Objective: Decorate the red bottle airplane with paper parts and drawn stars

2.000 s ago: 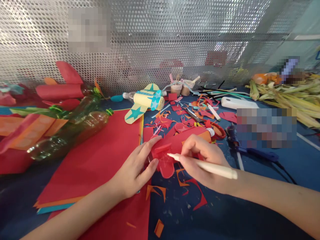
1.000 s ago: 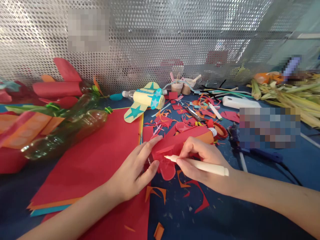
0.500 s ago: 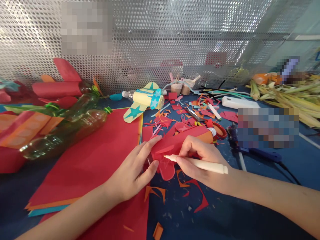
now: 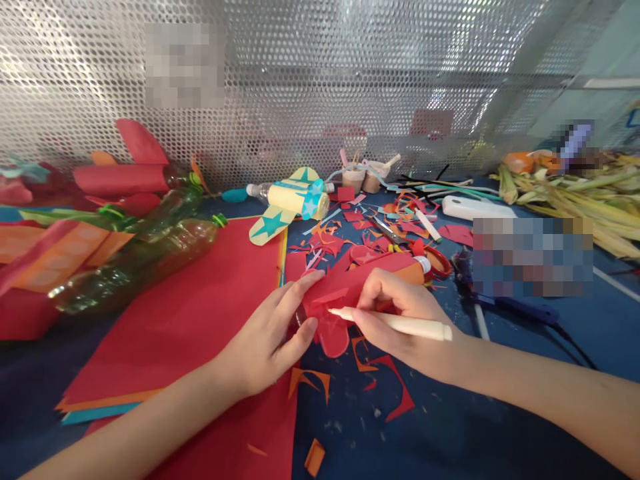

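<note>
A plastic bottle wrapped in red and orange paper (image 4: 345, 280) lies in the middle, its white cap to the right and red paper wing and tail shapes attached. My left hand (image 4: 277, 327) holds its near-left end, thumb and forefinger spread around it; the other fingers are partly hidden. In my right hand (image 4: 400, 307) a cream-coloured marker pen (image 4: 413, 325) is pinched between thumb and fingers. Its tip touches or hovers just over the red paper, beside a rounded flap (image 4: 334, 339) with a faint star outline.
Stacked coloured paper sheets (image 4: 200, 293) lie left, near green bottles (image 4: 150, 260). A yellow paper-covered bottle plane (image 4: 293, 200) stands behind. Paper scraps surround scissors (image 4: 387, 230). A blue glue gun (image 4: 520, 308) with a cord lies right, before dry husks (image 4: 575, 193). Perforated metal panel (image 4: 310, 80) behind.
The view has shifted slightly. The marker's back end sits a little higher and its tip has barely moved; my left hand stays on the bottle.
</note>
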{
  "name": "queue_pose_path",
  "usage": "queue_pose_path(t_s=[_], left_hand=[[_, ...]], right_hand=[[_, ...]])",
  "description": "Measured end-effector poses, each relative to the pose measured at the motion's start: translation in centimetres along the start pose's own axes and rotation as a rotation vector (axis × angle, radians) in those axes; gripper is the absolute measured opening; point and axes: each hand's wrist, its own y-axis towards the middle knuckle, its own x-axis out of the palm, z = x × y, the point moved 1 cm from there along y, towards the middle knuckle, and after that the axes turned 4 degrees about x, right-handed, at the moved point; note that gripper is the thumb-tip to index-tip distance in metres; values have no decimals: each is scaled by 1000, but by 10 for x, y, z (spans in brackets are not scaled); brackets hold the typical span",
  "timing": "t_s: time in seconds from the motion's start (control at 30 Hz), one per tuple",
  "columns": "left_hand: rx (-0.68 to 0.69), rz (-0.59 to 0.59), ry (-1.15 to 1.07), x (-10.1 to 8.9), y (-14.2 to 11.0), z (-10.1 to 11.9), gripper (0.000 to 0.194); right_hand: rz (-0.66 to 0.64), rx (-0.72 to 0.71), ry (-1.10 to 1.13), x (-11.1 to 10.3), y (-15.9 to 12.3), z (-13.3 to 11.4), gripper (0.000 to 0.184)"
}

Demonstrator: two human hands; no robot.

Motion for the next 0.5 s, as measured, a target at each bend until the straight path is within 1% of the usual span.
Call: queue_pose_path(t_s=[0.1,0.23,0.5], left_hand=[[-2,2,-2,0,0,0,52],[18,18,5,-1,0,0,51],[17,6,-3,0,0,1,52]], right_hand=[[16,-13,-9,0,0,1,23],[6,-10,1,1,1,1,24],[5,-16,3,2,1,0,25]])
